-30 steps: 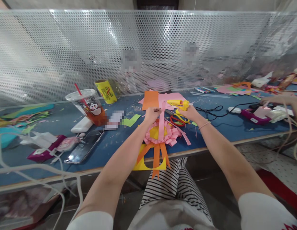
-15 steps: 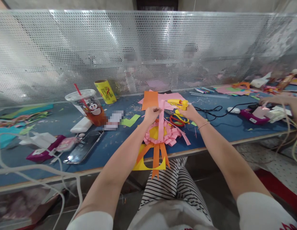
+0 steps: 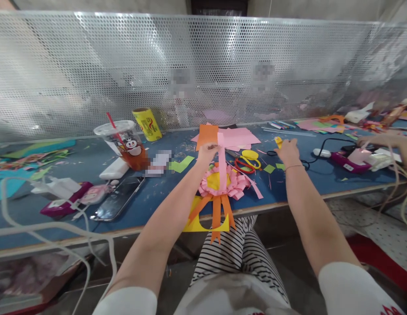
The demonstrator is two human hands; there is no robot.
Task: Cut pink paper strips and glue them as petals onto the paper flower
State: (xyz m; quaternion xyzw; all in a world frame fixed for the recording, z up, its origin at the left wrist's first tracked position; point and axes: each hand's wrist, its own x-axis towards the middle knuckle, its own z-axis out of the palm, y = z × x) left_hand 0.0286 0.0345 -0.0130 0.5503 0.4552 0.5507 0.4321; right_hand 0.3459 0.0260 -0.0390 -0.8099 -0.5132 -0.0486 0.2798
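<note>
My left hand (image 3: 209,153) pinches a pink paper strip (image 3: 222,168) near its upper end. The strip hangs upright in front of a paper rosette (image 3: 235,183) with pink loops, a yellow centre and orange tails (image 3: 216,210). Off to the right, my right hand (image 3: 288,151) is closed around a yellow glue gun (image 3: 278,141), most of it hidden by the fingers. Between the hands lie scissors with yellow handles (image 3: 251,158) and a red-handled pair (image 3: 244,167). Beneath the rosette, a cut yellow sheet (image 3: 203,226) sticks out past the table edge.
Orange paper (image 3: 207,134) and pink sheets (image 3: 244,137) lie behind my hands. On the left stand a drink cup (image 3: 133,148) and a yellow roll (image 3: 148,124), near a phone (image 3: 120,199). A perforated metal screen (image 3: 216,65) borders the back. Another person's hand (image 3: 373,139) reaches in at right.
My right hand has moved right with the glue gun, away from the pink strip's top. My left hand still pinches the strip, nearly in place.
</note>
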